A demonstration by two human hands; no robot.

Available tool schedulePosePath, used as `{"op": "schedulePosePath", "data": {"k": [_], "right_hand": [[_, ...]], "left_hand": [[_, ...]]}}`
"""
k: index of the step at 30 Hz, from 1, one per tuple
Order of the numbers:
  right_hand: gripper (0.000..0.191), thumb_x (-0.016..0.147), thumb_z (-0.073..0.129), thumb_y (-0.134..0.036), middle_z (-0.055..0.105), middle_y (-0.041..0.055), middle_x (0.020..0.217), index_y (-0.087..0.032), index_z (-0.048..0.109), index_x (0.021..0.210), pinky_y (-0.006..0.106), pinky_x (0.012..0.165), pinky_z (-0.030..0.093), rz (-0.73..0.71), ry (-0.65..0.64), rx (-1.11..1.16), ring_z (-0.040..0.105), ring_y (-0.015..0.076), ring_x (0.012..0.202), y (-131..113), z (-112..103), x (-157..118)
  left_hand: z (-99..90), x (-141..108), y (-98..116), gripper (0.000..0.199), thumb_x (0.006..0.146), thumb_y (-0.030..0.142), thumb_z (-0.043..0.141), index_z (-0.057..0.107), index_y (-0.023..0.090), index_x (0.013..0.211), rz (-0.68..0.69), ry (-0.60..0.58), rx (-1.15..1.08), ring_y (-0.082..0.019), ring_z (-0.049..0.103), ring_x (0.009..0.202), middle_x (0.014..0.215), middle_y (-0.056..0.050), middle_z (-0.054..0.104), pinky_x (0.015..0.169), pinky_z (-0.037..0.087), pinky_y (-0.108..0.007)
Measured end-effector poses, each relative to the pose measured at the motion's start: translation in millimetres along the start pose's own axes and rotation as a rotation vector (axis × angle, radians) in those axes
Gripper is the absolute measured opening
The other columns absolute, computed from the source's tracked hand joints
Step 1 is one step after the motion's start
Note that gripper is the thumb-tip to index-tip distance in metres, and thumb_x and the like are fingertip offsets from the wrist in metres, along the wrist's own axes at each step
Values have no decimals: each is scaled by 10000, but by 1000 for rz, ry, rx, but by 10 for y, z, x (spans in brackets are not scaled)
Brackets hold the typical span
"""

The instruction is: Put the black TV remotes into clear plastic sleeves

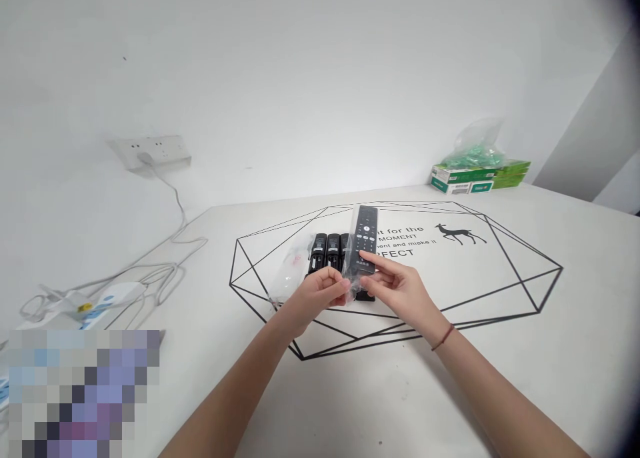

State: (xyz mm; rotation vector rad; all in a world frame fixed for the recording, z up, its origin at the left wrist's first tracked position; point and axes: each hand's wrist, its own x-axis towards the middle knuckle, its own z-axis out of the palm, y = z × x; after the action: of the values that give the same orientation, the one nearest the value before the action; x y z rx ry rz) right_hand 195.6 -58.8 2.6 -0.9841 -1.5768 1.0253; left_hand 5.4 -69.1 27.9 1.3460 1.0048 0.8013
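A black remote control (367, 235), buttons facing up, stands tilted in front of me with a clear plastic bag (352, 261) around or against it; I cannot tell how far it is inside. My left hand (320, 295) pinches the lower edge of the bag. My right hand (400, 286) grips the remote's lower end, a finger across its face and the thumb near the plastic. Behind my hands several black remotes (319, 245) lie side by side, their lower parts partly hidden. Just left of them lies a stack of clear plastic bags (291, 271).
The white table (500, 378) bears black printed lines, lettering and a deer. Green-and-white boxes (463, 178) with a plastic bag (477, 145) on top stand at the back right. White cables (170, 271) and a power strip (113, 301) lie left, below a wall socket (160, 150). A pixelated patch covers the lower left.
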Motion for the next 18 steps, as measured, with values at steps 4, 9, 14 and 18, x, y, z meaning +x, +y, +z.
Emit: {"op": "schedulePosePath", "data": {"k": [4,9,14,18], "right_hand": [[468,771,604,-272,628,6,702,-234,563,1236,299,621,489,-34,-63,-50,555,133,625,-5,9,-30],[434,798,548,-239,609,7,743,-249,558,1232,295,622,485,-50,-120,-77,533,124,628,-23,19,-41],[464,798,532,-200,542,-20,678,-251,504,1259,291,634,486,-91,-132,-63,496,115,601,-27,29,-41],[520,805,510,-185,519,-31,656,-270,427,1311,303,652,493,-120,-126,-103,505,124,604,-16,47,-46]], "left_hand": [[-21,-24,5,400,789,406,590,457,208,1110,96,19,206,-98,495,662,761,6,532,655,431,-264],[54,-38,15,644,799,374,580,282,275,1361,308,139,352,-126,575,774,1077,-76,547,731,485,-304],[43,-15,-41,464,809,378,552,474,274,1255,337,213,598,-122,563,704,888,-12,594,716,488,-288],[47,-2,-102,499,822,367,531,442,260,1301,429,280,734,-146,565,758,854,-12,585,740,476,-283]]}}
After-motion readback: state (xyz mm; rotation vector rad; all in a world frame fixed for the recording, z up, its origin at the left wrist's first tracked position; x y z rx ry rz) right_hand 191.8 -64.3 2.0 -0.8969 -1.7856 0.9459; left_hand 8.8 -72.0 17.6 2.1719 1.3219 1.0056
